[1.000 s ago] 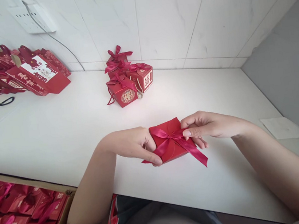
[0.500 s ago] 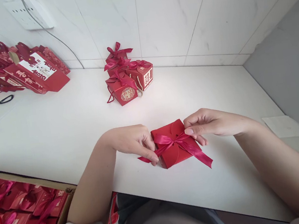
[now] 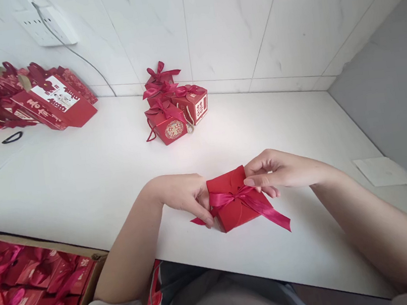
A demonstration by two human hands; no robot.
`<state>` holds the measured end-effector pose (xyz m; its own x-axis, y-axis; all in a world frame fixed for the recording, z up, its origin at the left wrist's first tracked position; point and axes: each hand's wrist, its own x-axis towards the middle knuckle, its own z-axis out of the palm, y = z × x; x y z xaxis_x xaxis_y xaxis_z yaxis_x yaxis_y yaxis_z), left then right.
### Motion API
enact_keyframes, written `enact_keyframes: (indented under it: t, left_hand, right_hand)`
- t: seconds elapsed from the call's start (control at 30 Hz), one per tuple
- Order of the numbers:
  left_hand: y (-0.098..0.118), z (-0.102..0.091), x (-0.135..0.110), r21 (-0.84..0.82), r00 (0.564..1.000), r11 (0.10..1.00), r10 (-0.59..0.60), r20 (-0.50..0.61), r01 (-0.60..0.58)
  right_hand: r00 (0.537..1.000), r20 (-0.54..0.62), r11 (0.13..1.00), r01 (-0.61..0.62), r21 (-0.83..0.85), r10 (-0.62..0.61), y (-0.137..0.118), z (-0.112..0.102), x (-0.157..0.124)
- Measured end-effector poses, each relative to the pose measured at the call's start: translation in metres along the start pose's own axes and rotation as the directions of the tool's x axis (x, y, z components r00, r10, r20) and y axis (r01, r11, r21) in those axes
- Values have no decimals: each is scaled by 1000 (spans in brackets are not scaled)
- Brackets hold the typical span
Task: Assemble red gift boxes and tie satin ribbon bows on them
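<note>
A small red gift box [image 3: 233, 208] with petal-shaped top flaps sits on the white table [image 3: 97, 176] in front of me. A magenta satin ribbon [image 3: 267, 211] crosses its top, one tail trailing to the lower right. My left hand [image 3: 184, 195] pinches the ribbon at the box's left side, fingers closed. On the box's right, the closed fingers of my right hand [image 3: 279, 170] pinch the ribbon near the middle of the top.
Three finished red boxes with bows [image 3: 173, 109] stand near the back wall. A pile of flat red boxes [image 3: 43, 101] lies at the far left, beside a black hair tie [image 3: 11, 138]. A cardboard carton of red boxes [image 3: 31, 300] sits lower left. White paper [image 3: 384, 171] lies right.
Both hands have drawn slightly closer over the box, the right hand shifting left toward the ribbon's crossing. The box has barely moved.
</note>
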<state>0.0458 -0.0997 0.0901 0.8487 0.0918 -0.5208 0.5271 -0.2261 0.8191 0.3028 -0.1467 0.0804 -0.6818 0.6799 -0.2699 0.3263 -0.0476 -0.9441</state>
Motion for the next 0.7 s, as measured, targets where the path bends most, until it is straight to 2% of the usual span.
enact_keyframes:
  t: [0.13, 0.23, 0.3, 0.33, 0.37, 0.4, 0.47, 0.5, 0.53, 0.57, 0.63, 0.7]
  left_hand:
    - [0, 1, 3, 11, 1000, 1000, 15, -21, -15]
    - [-4, -5, -4, 98, 999, 994, -47, -27, 49]
    - [-9, -11, -17, 181, 994, 979, -80, -76, 92]
    - [-11, -14, -24, 201, 988, 975, -60, -144, 89]
    - [-12, -17, -31, 203, 968, 977, -14, -251, 67]
    - [-12, -19, -36, 197, 924, 980, 58, -377, 19]
    - [-9, -18, -40, 211, 786, 970, 224, -576, -122]
    - [-5, -16, -38, 238, 726, 951, 303, -618, -195]
    - [-1, -13, -35, 269, 692, 931, 364, -623, -247]
    - [4, -9, -30, 296, 692, 915, 400, -601, -272]
    - [11, -2, -20, 314, 751, 915, 390, -533, -252]
    - [15, 3, -11, 290, 809, 936, 324, -490, -199]
  right_hand:
    - [1000, -4, 999, -15, 40, 15, 3, 0, 3]
    - [999, 1, 997, -37, 67, 37, 4, -1, 2]
    - [999, 7, 997, -49, 64, 48, 4, -2, 0]
    - [999, 8, 997, -50, 59, 50, 3, -2, -1]
    - [999, 11, 997, -48, 57, 48, 3, -3, -3]
    - [999, 16, 997, -45, 60, 44, 2, -4, -4]
    - [999, 35, 996, -36, 81, 33, 2, -5, -5]
    - [998, 50, 995, -36, 93, 31, 2, -6, -5]
    - [997, 66, 994, -36, 102, 29, 2, -7, -5]
    - [996, 82, 994, -37, 107, 28, 2, -7, -4]
    - [995, 99, 994, -36, 106, 26, 2, -8, -3]
    - [995, 95, 995, -32, 90, 23, 1, -9, -3]
